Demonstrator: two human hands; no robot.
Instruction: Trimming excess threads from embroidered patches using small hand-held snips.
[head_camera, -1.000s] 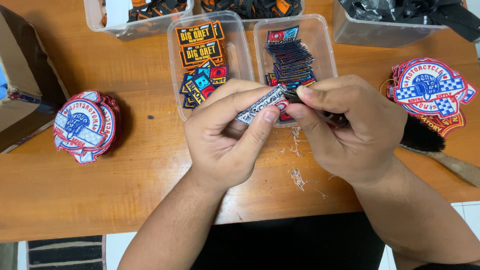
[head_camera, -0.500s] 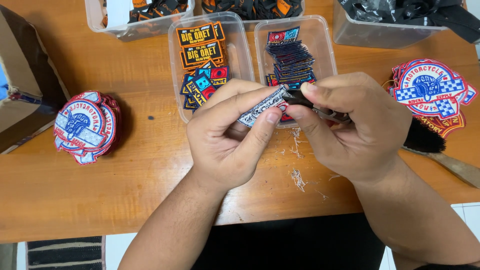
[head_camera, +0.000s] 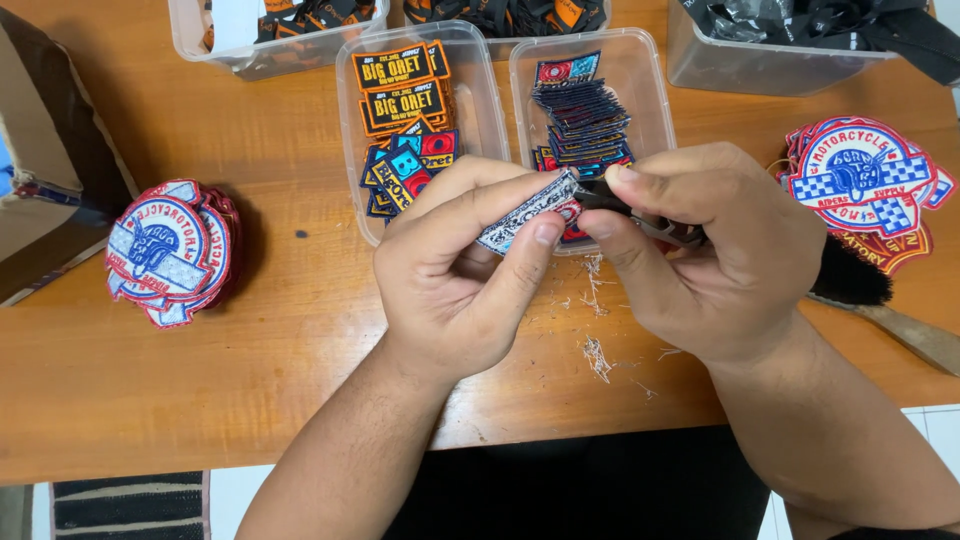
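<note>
Wooden tabletop (head_camera: 250, 380), orange-brown, seen from above; its near edge runs across the bottom of the view, with pale floor and a striped mat below it. Thread clippings (head_camera: 596, 352) lie scattered just under the hands.

Left hand (head_camera: 460, 285) holds a small embroidered patch (head_camera: 525, 215) edge-on, fingers (head_camera: 545, 235) clenched on it from below and behind, thumb pressing its near edge. Right hand (head_camera: 715, 250) is closed around a small dark cutting tool (head_camera: 610, 197), its tip touching the patch's right end. The patch is up off the tabletop, in front of the two clear trays.

Step in hand, by my reading: trimming loose threads off the patch border. The next move calls for a steady grip, the patch turned a little to bring up a fresh stretch of edge, and the tip kept on the stray thread, clear of the stitching.

Around: left tray (head_camera: 350, 120) with orange-and-black and blue patches; right tray (head_camera: 650, 90) with a stack of dark striped ones. Stack of round patches (head_camera: 165, 250) well to the left; another stack (head_camera: 865, 180) to the right, a brush (head_camera: 850, 275) just below it. Cardboard box (head_camera: 45, 170) at far left.

Hard to make out: the tool is mostly buried in the right hand, so kind and blade position are uncertain. The patch face is foreshortened. Bins along the top are cut off, and the brush handle runs out of view.
</note>
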